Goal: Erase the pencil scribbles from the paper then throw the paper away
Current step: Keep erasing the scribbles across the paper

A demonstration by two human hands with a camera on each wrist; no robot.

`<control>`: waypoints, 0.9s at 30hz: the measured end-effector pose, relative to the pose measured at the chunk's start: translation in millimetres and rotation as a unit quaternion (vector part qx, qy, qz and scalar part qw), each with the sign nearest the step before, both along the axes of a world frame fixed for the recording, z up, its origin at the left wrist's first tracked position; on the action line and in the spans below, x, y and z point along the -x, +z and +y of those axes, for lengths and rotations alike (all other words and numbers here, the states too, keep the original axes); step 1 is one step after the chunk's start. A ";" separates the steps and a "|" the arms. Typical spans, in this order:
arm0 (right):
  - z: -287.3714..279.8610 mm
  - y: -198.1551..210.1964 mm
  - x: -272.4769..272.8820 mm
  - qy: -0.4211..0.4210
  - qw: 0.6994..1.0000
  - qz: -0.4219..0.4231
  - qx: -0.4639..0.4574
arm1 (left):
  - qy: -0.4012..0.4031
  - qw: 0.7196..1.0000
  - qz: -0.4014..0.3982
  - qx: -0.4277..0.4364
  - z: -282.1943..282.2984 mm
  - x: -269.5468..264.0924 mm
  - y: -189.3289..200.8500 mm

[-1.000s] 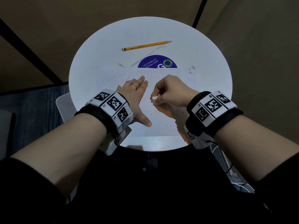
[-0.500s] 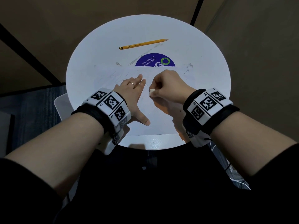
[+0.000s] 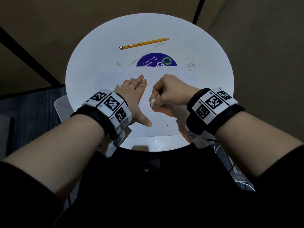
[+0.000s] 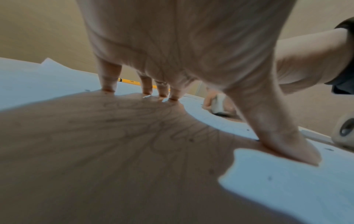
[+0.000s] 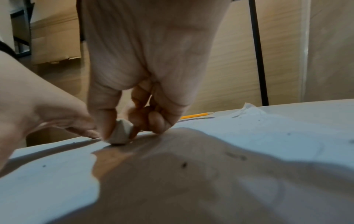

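Right hand (image 3: 169, 91) is pinching eraser (image 3: 152, 102) w/ thumb & fingers, pressing it on paper (image 3: 161, 125), now nearer the person vs 0.5 s ago. Left hand (image 3: 134, 94) is lying flat, fingers spread, holding paper down beside eraser. Pencil (image 3: 144, 43) is lying on table (image 3: 98, 51) beyond paper.

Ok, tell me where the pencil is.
In the head view the pencil lies on the table's far side, beyond the blue sticker and the paper, untouched.
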State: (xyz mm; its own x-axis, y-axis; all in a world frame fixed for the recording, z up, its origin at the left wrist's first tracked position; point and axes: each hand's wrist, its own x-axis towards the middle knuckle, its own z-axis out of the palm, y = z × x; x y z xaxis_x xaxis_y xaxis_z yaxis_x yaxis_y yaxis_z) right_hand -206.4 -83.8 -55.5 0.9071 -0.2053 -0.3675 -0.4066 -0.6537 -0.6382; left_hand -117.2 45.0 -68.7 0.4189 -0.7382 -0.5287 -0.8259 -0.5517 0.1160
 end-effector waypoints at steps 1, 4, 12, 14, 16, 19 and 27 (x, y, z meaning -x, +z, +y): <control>-2.0 -0.2 -1.1 -0.018 1.000 -0.019 0.013 | 0.000 1.000 0.000 0.000 -0.2 0.3 0.6; -3.9 0.4 -1.8 -0.033 0.998 -0.039 0.035 | 0.002 1.000 -0.001 0.003 -0.1 0.0 0.8; -1.4 -1.2 -2.4 -0.033 0.999 -0.025 0.015 | 0.001 1.000 0.001 0.008 0.9 -1.6 -0.9; 0.0 -2.1 -2.3 -0.007 1.000 -0.003 0.003 | 0.001 1.000 0.001 0.005 0.7 -1.7 -0.8; 0.2 -1.3 -1.9 0.003 1.000 0.006 -0.004 | 0.001 1.000 0.002 0.007 0.6 -1.4 -0.9; -1.9 -0.3 -2.4 -0.028 0.999 -0.030 0.024 | 0.002 1.000 0.003 0.010 1.1 -0.9 -0.8; -4.1 1.2 -3.1 -0.037 0.999 -0.026 0.026 | 0.000 1.000 -0.002 0.013 0.8 -2.2 -1.2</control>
